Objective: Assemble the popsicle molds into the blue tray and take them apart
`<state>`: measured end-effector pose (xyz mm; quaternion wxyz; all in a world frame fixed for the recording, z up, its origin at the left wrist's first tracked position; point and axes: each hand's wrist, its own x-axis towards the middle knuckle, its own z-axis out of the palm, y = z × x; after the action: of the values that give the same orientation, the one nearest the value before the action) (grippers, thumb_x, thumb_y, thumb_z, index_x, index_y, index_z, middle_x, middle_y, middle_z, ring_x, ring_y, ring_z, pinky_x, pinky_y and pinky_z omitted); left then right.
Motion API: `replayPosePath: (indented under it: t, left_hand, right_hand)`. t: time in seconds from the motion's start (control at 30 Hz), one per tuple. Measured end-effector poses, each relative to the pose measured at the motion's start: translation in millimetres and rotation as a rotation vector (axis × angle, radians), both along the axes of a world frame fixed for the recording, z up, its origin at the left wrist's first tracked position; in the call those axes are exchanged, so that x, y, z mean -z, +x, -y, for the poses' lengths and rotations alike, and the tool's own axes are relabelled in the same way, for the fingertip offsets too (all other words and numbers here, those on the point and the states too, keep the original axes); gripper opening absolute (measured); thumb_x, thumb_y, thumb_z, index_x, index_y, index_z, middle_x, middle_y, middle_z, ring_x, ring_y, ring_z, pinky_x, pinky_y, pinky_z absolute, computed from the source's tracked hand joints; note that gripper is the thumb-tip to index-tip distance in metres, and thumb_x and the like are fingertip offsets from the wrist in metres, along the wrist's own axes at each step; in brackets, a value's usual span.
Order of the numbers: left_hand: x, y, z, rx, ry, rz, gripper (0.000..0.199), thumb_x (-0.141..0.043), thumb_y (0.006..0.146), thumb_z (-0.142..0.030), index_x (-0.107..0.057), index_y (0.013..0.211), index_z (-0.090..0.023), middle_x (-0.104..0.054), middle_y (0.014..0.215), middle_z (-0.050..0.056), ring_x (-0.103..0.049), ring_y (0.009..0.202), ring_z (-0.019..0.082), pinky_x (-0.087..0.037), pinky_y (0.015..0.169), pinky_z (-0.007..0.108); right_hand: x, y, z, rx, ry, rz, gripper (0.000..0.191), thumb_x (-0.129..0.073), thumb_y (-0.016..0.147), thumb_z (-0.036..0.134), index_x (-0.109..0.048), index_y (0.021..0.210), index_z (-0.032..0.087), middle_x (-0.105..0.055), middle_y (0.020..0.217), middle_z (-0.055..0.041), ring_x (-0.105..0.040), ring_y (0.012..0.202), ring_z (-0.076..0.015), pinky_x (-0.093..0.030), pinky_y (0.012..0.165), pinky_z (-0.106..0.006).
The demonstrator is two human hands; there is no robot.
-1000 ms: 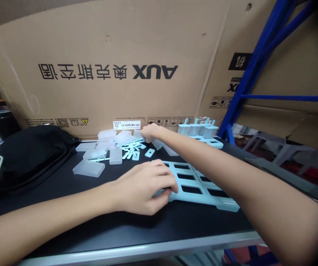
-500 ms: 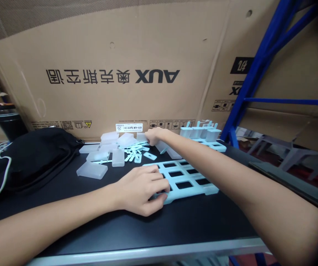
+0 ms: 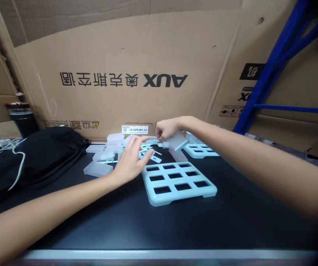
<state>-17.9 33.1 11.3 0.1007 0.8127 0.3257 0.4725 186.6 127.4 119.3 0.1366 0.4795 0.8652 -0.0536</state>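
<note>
My left hand [image 3: 133,159] is open, thumb and fingers apart, above the near side of a pile of light-blue ice-pop sticks [image 3: 145,149]. My right hand [image 3: 168,128] is closed over the far side of that pile. Under its palm, a clear ice-pop mould [image 3: 175,140] tilts with a light-blue piece at its lower end, and the hand appears to hold it. Its fingertips are close to a stick, but contact is hidden. A light-blue rack [image 3: 186,197] with rectangular openings lies flat in front, touched by neither hand.
Loose clear moulds [image 3: 98,169] lie left of the sticks. A second blue rack [image 3: 200,151] stands at the back right, partly behind my right arm. A black bag [image 3: 51,155] and a dark bottle [image 3: 23,120] are at the left. A large cardboard box [image 3: 137,44] stands behind.
My left hand has let go of the near rack and moved up and left to the sticks. My right hand has shifted slightly right, and the mould under it has swung up. The view has shifted.
</note>
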Motion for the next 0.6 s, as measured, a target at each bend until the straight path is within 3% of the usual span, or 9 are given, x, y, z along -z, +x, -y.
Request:
replayPosePath:
  t: [0.03, 0.1, 0.2, 0.27, 0.33, 0.47, 0.6]
  left_hand:
    - [-1.9, -1.9, -3.8, -0.029, -0.026, 0.0, 0.04, -0.055, 0.093, -0.04, -0.049, 0.129, -0.024, -0.059, 0.119, 0.008, -0.058, 0.09, 0.019, -0.047, 0.077, 0.032]
    - [-5.0, -5.2, -7.6, -0.007, -0.11, -0.044, 0.038, -0.053, 0.093, -0.044, -0.054, 0.124, -0.022, -0.065, 0.106, 0.005, -0.059, 0.079, 0.018, -0.047, 0.074, 0.031]
    - [-6.4, -6.1, -4.9, 0.09, -0.227, -0.131, 0.033, -0.044, 0.097, -0.044, -0.065, 0.092, -0.019, -0.064, 0.07, -0.001, -0.055, 0.06, 0.015, -0.043, 0.064, 0.027]
    - [-5.3, -3.9, -1.2, 0.099, -0.231, -0.121, 0.035, -0.041, 0.099, -0.04, -0.064, 0.082, -0.019, -0.062, 0.065, -0.002, -0.056, 0.061, 0.015, -0.042, 0.064, 0.027]
    - [-2.8, -0.7, 1.4, 0.089, -0.217, -0.082, 0.033, -0.039, 0.099, -0.036, -0.063, 0.085, -0.019, -0.064, 0.072, -0.001, -0.059, 0.07, 0.017, -0.042, 0.068, 0.027]
    - [3.7, 4.4, 2.2, 0.079, -0.247, -0.052, 0.035, -0.032, 0.101, -0.035, -0.06, 0.088, -0.018, -0.064, 0.079, 0.001, -0.06, 0.077, 0.018, -0.043, 0.073, 0.029]
    - [7.4, 5.4, 1.7, 0.051, -0.255, -0.032, 0.034, -0.032, 0.101, -0.035, -0.057, 0.086, -0.019, -0.061, 0.076, 0.0, -0.059, 0.077, 0.018, -0.043, 0.075, 0.029]
  right_hand:
    - [-3.3, -2.9, 10.8, -0.053, -0.04, -0.074, 0.02, -0.065, 0.07, 0.029, -0.071, 0.084, 0.017, -0.067, 0.076, -0.0035, -0.057, 0.062, -0.0147, -0.039, 0.054, -0.026]
    - [-5.7, -8.4, 33.7, -0.147, -0.082, -0.221, 0.018, -0.063, 0.074, 0.031, -0.07, 0.083, 0.017, -0.065, 0.072, -0.0014, -0.054, 0.06, -0.0127, -0.038, 0.054, -0.025]
    - [1.1, -8.5, 60.0, -0.231, -0.096, -0.402, 0.019, -0.062, 0.077, 0.035, -0.07, 0.081, 0.018, -0.063, 0.069, 0.0001, -0.053, 0.061, -0.0118, -0.038, 0.057, -0.025]
    - [12.1, -1.5, 66.0, -0.219, -0.071, -0.536, 0.023, -0.064, 0.077, 0.04, -0.069, 0.078, 0.018, -0.062, 0.069, -0.0003, -0.052, 0.063, -0.0124, -0.038, 0.059, -0.025]
    - [27.9, 7.4, 63.3, -0.112, 0.057, -0.784, 0.031, -0.063, 0.079, 0.049, -0.065, 0.076, 0.018, -0.059, 0.069, -0.0006, -0.05, 0.063, -0.0127, -0.037, 0.059, -0.026]
    - [62.2, 15.7, 48.7, 0.256, 0.452, -1.327, 0.044, -0.051, 0.086, 0.059, -0.047, 0.066, 0.02, -0.045, 0.063, 0.001, -0.039, 0.057, -0.0115, -0.032, 0.053, -0.026]
    - [75.8, 16.2, 36.9, 0.443, 0.501, -1.451, 0.044, -0.048, 0.087, 0.057, -0.038, 0.064, 0.022, -0.041, 0.064, 0.0002, -0.035, 0.056, -0.0125, -0.031, 0.051, -0.027]
